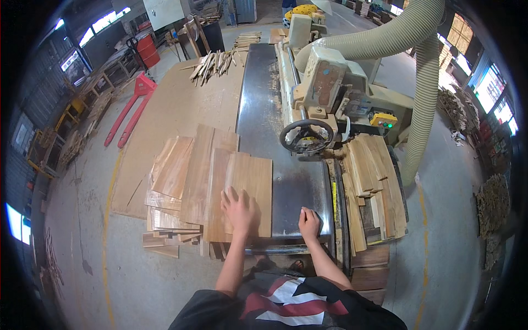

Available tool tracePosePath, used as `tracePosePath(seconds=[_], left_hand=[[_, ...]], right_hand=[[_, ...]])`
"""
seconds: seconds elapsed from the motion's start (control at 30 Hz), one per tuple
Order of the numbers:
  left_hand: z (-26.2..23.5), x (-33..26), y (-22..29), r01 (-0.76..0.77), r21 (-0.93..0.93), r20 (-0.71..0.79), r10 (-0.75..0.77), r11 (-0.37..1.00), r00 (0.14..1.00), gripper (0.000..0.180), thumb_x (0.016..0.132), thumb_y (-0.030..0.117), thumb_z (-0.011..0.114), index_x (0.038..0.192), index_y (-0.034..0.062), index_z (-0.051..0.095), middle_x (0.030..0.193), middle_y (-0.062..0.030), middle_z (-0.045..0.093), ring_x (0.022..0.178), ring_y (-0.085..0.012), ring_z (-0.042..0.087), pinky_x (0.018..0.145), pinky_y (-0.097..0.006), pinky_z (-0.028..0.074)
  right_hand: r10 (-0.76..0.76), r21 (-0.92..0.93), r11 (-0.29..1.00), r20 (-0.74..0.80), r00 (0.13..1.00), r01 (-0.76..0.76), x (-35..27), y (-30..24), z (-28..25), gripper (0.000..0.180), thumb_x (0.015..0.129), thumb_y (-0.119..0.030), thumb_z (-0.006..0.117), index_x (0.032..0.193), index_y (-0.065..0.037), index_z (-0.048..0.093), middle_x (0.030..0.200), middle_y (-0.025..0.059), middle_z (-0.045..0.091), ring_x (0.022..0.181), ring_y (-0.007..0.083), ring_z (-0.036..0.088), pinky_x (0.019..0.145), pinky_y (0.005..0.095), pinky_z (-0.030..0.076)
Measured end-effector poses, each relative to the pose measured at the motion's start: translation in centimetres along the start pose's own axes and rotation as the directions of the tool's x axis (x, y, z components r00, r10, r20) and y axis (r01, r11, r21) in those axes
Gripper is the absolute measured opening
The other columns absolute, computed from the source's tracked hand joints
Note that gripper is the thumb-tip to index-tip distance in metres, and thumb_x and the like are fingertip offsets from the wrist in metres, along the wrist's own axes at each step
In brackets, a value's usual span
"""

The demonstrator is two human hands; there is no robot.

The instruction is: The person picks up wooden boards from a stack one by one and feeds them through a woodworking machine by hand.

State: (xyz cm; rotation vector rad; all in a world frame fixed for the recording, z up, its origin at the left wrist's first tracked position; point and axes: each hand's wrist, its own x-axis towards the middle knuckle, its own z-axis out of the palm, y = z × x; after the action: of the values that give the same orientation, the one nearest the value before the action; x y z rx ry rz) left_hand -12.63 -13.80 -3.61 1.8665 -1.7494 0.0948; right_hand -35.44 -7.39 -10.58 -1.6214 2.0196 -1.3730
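Note:
My left hand [237, 212] lies with spread fingers on a wide light-brown wooden board [253, 176]. That board overlaps other boards [195, 181] on the left side of the machine's metal table. To the right, my right hand [309, 223] rests at the near end of the dark, shiny metal table [294, 192], its fingers curled in with nothing visible in them. Beyond it stands a cream-coloured woodworking saw machine [327, 77] with a black handwheel [306, 136].
Narrow boards [374, 187] are stacked right of the machine. A ribbed dust hose [423, 93] arches down there. Thin offcut strips [215, 66] lie on the large brown side panel [181, 110]. A red pallet jack [132, 107] and a red drum [147, 51] stand at the left.

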Motion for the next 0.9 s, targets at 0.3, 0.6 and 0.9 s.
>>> tracePosePath(seconds=[0.3,0.6,0.9], left_hand=[[0.6,0.0,-0.7,-0.011,0.012,-0.025,0.011,1.000,1.000,0.042,0.081,0.035,0.070,0.116,0.0123,0.067,0.142,-0.0216,0.044,0.135,-0.0461,0.033,0.105,-0.059,0.029],[0.6,-0.3,-0.7,-0.013,-0.003,-0.020,0.013,1.000,1.000,0.042,0.082,0.034,0.070,0.116,0.0110,0.066,0.142,-0.0230,0.044,0.136,-0.0473,0.031,0.106,-0.059,0.028],[0.3,-0.1,-1.0,-0.003,-0.008,-0.009,0.003,1.000,1.000,0.043,0.082,0.034,0.070,0.118,0.0113,0.065,0.142,-0.0232,0.044,0.136,-0.0474,0.031,0.106,-0.060,0.028]], right_hand=[[-0.001,-0.002,1.000,-0.011,1.000,0.001,0.1,-0.1,0.3,0.017,0.094,-0.013,0.058,0.100,-0.001,0.068,0.096,0.0171,0.069,0.088,0.0363,0.066,0.076,0.0410,0.053],[-0.040,-0.009,0.999,-0.015,0.999,0.040,-0.2,0.3,0.2,0.018,0.093,-0.014,0.059,0.102,-0.001,0.069,0.095,0.0172,0.068,0.086,0.0369,0.066,0.074,0.0408,0.054],[-0.007,-0.001,1.000,0.011,1.000,0.007,-0.1,-0.4,0.3,0.017,0.093,-0.013,0.059,0.100,-0.002,0.068,0.094,0.0171,0.068,0.087,0.0372,0.066,0.076,0.0414,0.053]])
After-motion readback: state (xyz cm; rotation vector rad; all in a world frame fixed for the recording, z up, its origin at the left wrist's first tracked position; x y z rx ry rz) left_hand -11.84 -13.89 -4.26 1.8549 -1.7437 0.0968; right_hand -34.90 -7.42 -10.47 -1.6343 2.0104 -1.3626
